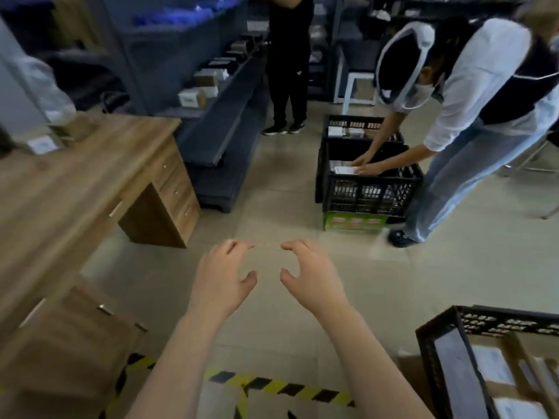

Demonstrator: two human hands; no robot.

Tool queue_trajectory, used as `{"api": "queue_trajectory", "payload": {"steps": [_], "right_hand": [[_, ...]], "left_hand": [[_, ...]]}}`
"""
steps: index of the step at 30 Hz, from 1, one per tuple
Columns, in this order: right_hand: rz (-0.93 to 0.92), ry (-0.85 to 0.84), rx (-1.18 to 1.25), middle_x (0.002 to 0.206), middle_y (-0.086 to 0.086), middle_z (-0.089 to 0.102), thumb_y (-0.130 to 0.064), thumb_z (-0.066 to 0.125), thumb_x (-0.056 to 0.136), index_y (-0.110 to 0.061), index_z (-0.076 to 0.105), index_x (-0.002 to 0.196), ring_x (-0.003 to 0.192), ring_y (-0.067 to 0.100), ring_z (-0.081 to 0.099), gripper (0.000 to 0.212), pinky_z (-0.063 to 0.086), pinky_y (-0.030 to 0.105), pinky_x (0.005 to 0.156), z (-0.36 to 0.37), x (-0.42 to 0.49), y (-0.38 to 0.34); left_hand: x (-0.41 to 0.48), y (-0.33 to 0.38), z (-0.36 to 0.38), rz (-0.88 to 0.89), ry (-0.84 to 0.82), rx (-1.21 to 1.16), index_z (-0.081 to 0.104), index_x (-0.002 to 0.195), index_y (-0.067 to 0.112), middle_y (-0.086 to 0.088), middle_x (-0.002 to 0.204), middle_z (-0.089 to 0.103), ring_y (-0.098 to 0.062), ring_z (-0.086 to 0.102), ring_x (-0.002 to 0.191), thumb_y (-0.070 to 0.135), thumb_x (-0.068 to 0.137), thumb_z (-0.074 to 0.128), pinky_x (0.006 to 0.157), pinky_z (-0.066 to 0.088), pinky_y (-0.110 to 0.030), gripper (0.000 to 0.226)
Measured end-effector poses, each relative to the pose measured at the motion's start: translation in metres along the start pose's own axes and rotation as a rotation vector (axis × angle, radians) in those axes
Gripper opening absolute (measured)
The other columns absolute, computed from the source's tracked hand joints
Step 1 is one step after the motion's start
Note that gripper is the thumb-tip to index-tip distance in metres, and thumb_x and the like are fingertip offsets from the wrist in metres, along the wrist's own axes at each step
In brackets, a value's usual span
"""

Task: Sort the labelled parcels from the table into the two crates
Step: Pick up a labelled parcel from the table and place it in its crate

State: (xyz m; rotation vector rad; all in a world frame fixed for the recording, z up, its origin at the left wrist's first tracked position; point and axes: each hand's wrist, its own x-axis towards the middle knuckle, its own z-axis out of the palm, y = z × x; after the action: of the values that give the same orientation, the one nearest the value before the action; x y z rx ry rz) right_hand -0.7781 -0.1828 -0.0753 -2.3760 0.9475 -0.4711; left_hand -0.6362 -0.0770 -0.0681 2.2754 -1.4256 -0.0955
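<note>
L hand (222, 275) & R hand (313, 273) hover over tiled floor, fingers loosely curled, empty; black slatted plastic crate (444, 343) w/ parcels at right.

Head-worn wide view, forward-down, seemingly from standing height.

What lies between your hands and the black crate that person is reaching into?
Only bare floor tiles, seen in the head view, separate the left hand and right hand from the black crate.

A black crate (499, 323) at lower right holds labelled brown parcels (491, 362).
</note>
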Motion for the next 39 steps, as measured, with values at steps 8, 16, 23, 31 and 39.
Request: {"api": "queue_trajectory", "payload": {"steps": [8, 16, 23, 31, 39], "right_hand": [[-0.212, -0.142, 0.036, 0.126, 0.002, 0.056, -0.018, 0.067, 0.086, -0.016, 0.057, 0.131, 0.122, 0.019, 0.048, 0.046, 0.038, 0.029, 0.104, 0.074, 0.090, -0.077], [-0.415, -0.220, 0.074, 0.126, -0.001, 0.055, -0.018, 0.070, 0.084, -0.020, 0.056, 0.132, 0.119, 0.018, 0.049, 0.050, 0.041, 0.033, 0.103, 0.131, 0.223, -0.132], [-0.571, -0.341, 0.038, 0.130, -0.001, 0.053, -0.019, 0.067, 0.084, -0.021, 0.051, 0.137, 0.124, 0.018, 0.046, 0.055, 0.040, 0.034, 0.105, 0.164, 0.351, -0.164], [-0.647, -0.407, 0.000, 0.125, 0.001, 0.053, -0.025, 0.067, 0.084, -0.019, 0.055, 0.129, 0.120, 0.021, 0.046, 0.047, 0.040, 0.035, 0.101, 0.205, 0.459, -0.202], [-0.665, -0.419, 0.025, 0.124, 0.000, 0.054, -0.021, 0.066, 0.085, -0.020, 0.053, 0.134, 0.121, 0.020, 0.045, 0.051, 0.040, 0.032, 0.100, 0.254, 0.545, -0.245]], "left_hand": [[0.009, -0.107, -0.039, -0.206, 0.140, 0.055, 0.062, 0.122, 0.018, -0.001, 0.112, 0.060, -0.025, 0.057, 0.104, 0.020, 0.073, 0.078, 0.084, 0.042, -0.035, 0.052], [0.077, -0.189, -0.070, -0.408, 0.277, 0.105, 0.056, 0.129, 0.025, 0.003, 0.119, 0.057, -0.018, 0.053, 0.111, 0.029, 0.079, 0.075, 0.094, 0.040, -0.033, 0.053], [0.179, -0.244, -0.086, -0.549, 0.372, 0.144, 0.056, 0.129, 0.026, 0.004, 0.124, 0.057, -0.019, 0.053, 0.115, 0.027, 0.080, 0.075, 0.095, 0.040, -0.032, 0.053], [0.253, -0.313, -0.105, -0.661, 0.406, 0.161, 0.051, 0.132, 0.030, 0.009, 0.129, 0.051, -0.016, 0.045, 0.122, 0.029, 0.084, 0.069, 0.101, 0.037, -0.034, 0.051], [0.320, -0.402, -0.126, -0.669, 0.441, 0.128, 0.056, 0.129, 0.025, 0.005, 0.126, 0.055, -0.019, 0.050, 0.119, 0.026, 0.080, 0.071, 0.096, 0.044, -0.038, 0.050]]}}
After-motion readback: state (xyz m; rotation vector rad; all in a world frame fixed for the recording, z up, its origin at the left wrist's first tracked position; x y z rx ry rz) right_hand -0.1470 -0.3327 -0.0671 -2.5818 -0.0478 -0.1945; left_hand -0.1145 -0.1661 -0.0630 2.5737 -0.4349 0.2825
